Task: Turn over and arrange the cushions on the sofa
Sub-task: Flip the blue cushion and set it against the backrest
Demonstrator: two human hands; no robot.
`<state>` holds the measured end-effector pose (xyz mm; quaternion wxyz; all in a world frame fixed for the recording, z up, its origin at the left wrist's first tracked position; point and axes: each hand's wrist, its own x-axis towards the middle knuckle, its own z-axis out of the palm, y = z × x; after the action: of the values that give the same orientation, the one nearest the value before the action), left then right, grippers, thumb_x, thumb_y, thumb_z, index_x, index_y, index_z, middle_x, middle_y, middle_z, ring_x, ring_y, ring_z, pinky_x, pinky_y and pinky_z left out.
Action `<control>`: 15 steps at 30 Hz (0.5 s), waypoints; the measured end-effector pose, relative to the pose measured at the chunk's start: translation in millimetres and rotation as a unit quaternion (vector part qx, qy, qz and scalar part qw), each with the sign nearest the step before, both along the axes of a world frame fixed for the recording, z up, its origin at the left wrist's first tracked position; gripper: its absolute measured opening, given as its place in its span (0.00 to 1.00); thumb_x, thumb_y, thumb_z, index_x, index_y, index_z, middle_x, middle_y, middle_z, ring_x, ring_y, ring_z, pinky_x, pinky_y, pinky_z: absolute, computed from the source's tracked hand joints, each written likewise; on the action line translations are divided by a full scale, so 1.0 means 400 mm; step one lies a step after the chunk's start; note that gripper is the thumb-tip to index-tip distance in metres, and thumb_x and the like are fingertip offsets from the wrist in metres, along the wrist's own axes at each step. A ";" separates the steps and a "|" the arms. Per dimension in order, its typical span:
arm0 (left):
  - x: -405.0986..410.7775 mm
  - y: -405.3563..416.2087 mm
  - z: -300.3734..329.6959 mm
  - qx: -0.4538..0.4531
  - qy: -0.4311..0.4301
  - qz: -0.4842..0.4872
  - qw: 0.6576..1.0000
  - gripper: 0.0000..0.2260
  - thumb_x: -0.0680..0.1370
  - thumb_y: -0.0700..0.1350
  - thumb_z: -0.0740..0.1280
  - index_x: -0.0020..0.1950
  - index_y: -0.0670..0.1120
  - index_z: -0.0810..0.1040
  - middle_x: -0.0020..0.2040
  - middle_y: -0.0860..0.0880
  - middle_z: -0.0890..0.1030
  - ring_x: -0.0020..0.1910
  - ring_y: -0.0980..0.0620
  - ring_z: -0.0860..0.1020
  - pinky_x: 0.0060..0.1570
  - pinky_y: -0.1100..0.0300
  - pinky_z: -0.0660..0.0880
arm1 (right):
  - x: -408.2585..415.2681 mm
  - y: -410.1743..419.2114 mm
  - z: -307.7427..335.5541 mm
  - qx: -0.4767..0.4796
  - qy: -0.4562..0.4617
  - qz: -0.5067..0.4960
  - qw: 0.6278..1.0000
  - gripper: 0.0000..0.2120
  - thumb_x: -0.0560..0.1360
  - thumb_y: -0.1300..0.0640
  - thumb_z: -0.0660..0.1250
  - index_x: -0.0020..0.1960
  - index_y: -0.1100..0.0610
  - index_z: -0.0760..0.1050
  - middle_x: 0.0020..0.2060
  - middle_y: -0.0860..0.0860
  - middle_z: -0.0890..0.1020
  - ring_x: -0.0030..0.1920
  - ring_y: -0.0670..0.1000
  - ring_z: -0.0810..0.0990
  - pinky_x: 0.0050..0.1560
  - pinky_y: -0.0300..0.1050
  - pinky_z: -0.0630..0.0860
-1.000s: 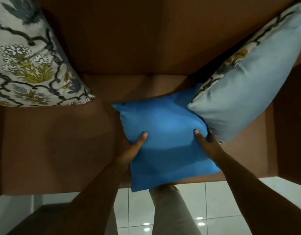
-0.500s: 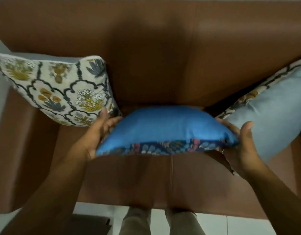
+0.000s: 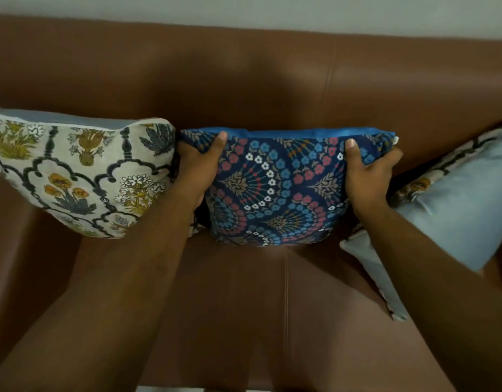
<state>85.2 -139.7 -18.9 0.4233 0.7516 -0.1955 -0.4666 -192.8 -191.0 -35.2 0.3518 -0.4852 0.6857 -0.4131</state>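
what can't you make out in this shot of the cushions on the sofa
All in the head view:
- Fingers of the left hand and right hand: curled behind the dark blue floral cushion; only the thumbs show.
- Pale blue cushion: patterned face turned away, right part cut off by the frame edge, motion-blurred.
- Cream floral cushion: left side cut off by the edge.
- Sofa: seat front hidden by the forearms.

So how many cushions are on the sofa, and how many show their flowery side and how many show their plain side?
Flowery side showing: 2, the cream floral cushion and the dark blue patterned cushion held by the left hand and right hand
Plain side showing: 1, the pale blue cushion
Total: 3 cushions on the sofa
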 end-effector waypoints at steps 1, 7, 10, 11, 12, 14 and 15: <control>0.000 -0.014 -0.006 0.010 -0.006 0.004 1.000 0.47 0.77 0.64 0.69 0.83 0.47 0.44 0.80 0.45 0.64 0.74 0.43 0.71 0.64 0.54 0.74 | -0.008 -0.008 -0.003 0.011 0.017 -0.006 1.000 0.30 0.79 0.43 0.68 0.67 0.62 0.60 0.57 0.51 0.74 0.54 0.49 0.78 0.58 0.51 0.78; -0.015 -0.007 -0.036 -0.014 -0.042 0.018 0.999 0.43 0.78 0.63 0.67 0.83 0.47 0.47 0.78 0.45 0.67 0.72 0.44 0.72 0.68 0.49 0.75 | 0.032 0.007 0.052 -0.163 0.212 -0.023 0.963 0.32 0.79 0.42 0.66 0.72 0.63 0.66 0.69 0.61 0.70 0.72 0.60 0.69 0.72 0.58 0.67; -0.010 -0.001 -0.045 -0.021 -0.057 0.017 0.998 0.44 0.78 0.64 0.68 0.83 0.48 0.47 0.79 0.45 0.65 0.74 0.44 0.70 0.72 0.46 0.71 | 0.092 0.030 0.075 -0.203 0.330 0.116 0.915 0.26 0.80 0.40 0.64 0.70 0.56 0.72 0.74 0.59 0.69 0.78 0.63 0.61 0.75 0.68 0.54; -0.019 0.002 -0.037 -0.030 -0.081 0.023 0.996 0.46 0.77 0.63 0.69 0.83 0.47 0.45 0.80 0.44 0.63 0.76 0.44 0.67 0.75 0.46 0.67 | 0.100 0.030 0.063 -0.197 0.364 0.170 0.894 0.24 0.80 0.39 0.62 0.68 0.54 0.75 0.72 0.57 0.72 0.78 0.63 0.61 0.74 0.72 0.51; -0.040 0.011 -0.023 -0.040 -0.137 0.025 0.989 0.47 0.77 0.62 0.69 0.83 0.45 0.44 0.81 0.43 0.59 0.79 0.43 0.62 0.78 0.47 0.61 | 0.097 0.031 0.046 -0.175 0.400 0.208 0.876 0.25 0.81 0.37 0.58 0.66 0.53 0.76 0.70 0.56 0.75 0.78 0.62 0.62 0.73 0.75 0.48; -0.122 0.047 0.020 -0.083 -0.306 -0.007 0.948 0.48 0.78 0.60 0.70 0.83 0.41 0.43 0.83 0.37 0.50 0.82 0.41 0.49 0.80 0.46 0.49 | 0.049 0.029 0.013 -0.110 0.448 0.206 0.863 0.28 0.81 0.34 0.53 0.67 0.53 0.76 0.70 0.55 0.75 0.78 0.61 0.62 0.73 0.78 0.47; -0.172 0.068 0.037 -0.130 -0.386 -0.049 0.912 0.46 0.79 0.60 0.69 0.83 0.39 0.45 0.83 0.35 0.48 0.82 0.39 0.45 0.79 0.44 0.45 | 0.019 0.026 0.007 -0.087 0.449 0.175 0.872 0.30 0.81 0.34 0.50 0.69 0.53 0.74 0.72 0.55 0.74 0.79 0.61 0.61 0.73 0.78 0.47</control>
<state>16.6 -112.4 -3.9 0.3855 0.8011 -0.4387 -0.1309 -185.2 -180.5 -32.2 0.0296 -0.7590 0.6351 -0.1402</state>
